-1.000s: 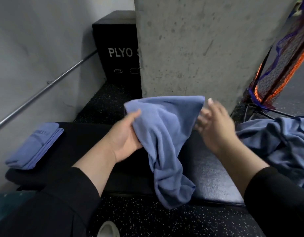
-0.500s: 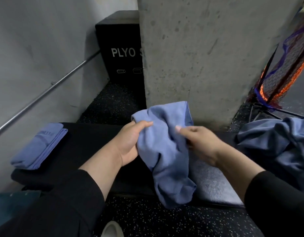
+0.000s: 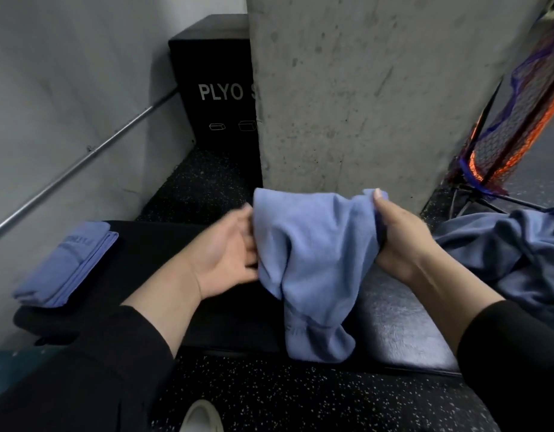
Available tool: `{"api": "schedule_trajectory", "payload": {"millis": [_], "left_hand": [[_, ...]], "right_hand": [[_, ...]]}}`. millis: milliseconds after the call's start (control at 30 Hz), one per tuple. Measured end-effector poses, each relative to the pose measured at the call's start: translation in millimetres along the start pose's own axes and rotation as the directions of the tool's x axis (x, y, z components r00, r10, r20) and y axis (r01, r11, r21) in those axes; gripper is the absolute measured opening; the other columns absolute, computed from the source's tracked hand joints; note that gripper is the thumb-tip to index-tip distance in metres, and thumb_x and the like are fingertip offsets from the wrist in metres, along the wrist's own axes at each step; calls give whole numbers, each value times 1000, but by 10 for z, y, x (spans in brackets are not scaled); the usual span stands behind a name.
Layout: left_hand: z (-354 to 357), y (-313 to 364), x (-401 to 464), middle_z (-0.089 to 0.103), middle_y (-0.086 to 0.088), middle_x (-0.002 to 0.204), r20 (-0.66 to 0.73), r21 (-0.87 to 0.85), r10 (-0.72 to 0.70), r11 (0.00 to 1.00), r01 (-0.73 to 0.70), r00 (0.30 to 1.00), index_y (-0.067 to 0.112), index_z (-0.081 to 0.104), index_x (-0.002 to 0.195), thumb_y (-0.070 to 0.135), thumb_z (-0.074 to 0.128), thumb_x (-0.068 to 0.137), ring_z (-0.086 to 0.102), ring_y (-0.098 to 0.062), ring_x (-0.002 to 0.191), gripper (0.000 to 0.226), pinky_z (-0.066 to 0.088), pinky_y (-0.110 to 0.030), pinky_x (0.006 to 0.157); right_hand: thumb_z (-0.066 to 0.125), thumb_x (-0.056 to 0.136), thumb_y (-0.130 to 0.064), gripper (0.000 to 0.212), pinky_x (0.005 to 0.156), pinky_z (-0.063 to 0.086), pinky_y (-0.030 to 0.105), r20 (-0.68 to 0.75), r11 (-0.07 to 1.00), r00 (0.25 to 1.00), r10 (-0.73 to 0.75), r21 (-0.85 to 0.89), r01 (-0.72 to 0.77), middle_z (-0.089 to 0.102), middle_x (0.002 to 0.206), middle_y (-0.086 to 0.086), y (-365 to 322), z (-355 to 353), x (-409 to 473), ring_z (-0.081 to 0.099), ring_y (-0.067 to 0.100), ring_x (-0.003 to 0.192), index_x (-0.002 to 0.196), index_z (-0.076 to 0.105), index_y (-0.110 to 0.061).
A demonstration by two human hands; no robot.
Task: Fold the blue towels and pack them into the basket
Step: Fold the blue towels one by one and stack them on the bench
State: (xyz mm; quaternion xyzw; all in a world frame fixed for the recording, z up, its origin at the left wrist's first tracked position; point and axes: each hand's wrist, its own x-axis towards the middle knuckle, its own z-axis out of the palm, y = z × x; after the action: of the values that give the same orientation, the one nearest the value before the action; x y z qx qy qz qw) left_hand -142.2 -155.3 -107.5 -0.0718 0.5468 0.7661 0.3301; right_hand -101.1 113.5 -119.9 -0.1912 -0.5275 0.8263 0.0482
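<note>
A crumpled blue cloth towel (image 3: 313, 263) hangs above the near edge of the black padded desk (image 3: 400, 325), both hands apart: the left hand (image 3: 226, 254) grips its left edge, the right hand (image 3: 397, 241) pinches its upper right corner. A folded blue towel (image 3: 67, 263) lies at the desk's left end; loose blue towels (image 3: 503, 251) heap at its right end.

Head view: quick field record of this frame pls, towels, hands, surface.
held towel: blue towel, bunched, hanging between both hands over the bench
left hand: left hand at the towel's left edge, fingers partly hidden, grip unclear
right hand: right hand grips the towel's upper right edge
folded towel: folded towel lies flat on the bench's left end
unfolded pile: crumpled blue towels on the right
surface: black padded bench
basket: not identifiable
</note>
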Motion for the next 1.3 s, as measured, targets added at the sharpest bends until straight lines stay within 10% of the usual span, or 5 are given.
{"api": "schedule_trajectory", "payload": {"millis": [167,333,667,967,1300], "left_hand": [[137,-137,125,71,-18,119,-56,22,69,997,-68,996,2,64,125,17,48,103,67,-31,113,31,53,-40,94],[79,-30,74,70,-16,125,28,-34,84,996,-83,996,10,63,133,39,49,103,67,-29,114,44,54,-43,95],[-30,16,197,76,-13,101,-402,43,244,968,-247,882,13,70,98,19,57,101,75,-18,76,15,56,-27,64],[-153,66,62,67,-17,125,-56,1,146,989,-146,988,7,57,136,7,43,101,67,-28,113,38,58,-38,83],[-174,-76,72,77,-11,106,-229,148,-109,978,146,967,12,70,115,28,52,103,74,-23,89,27,55,-33,69]], "right_hand": [[58,101,-18,18,76,55,38,155,851,979,133,-525,-33,75,96,13,207,36,-60,69,31,91,97,74,-8],[59,100,-32,36,90,54,39,66,997,994,-83,9,82,72,112,14,129,52,4,68,27,105,122,65,-3],[60,99,-21,19,94,56,53,-110,947,993,46,-312,-79,76,101,14,238,122,-22,72,32,99,104,72,-8],[50,101,-11,30,76,58,29,211,961,959,187,-243,-133,70,120,17,-41,-154,-177,67,25,102,123,69,-4],[51,101,-9,22,76,54,36,-179,913,974,139,-358,-196,74,97,19,56,-246,-201,68,27,84,105,69,2]]}}
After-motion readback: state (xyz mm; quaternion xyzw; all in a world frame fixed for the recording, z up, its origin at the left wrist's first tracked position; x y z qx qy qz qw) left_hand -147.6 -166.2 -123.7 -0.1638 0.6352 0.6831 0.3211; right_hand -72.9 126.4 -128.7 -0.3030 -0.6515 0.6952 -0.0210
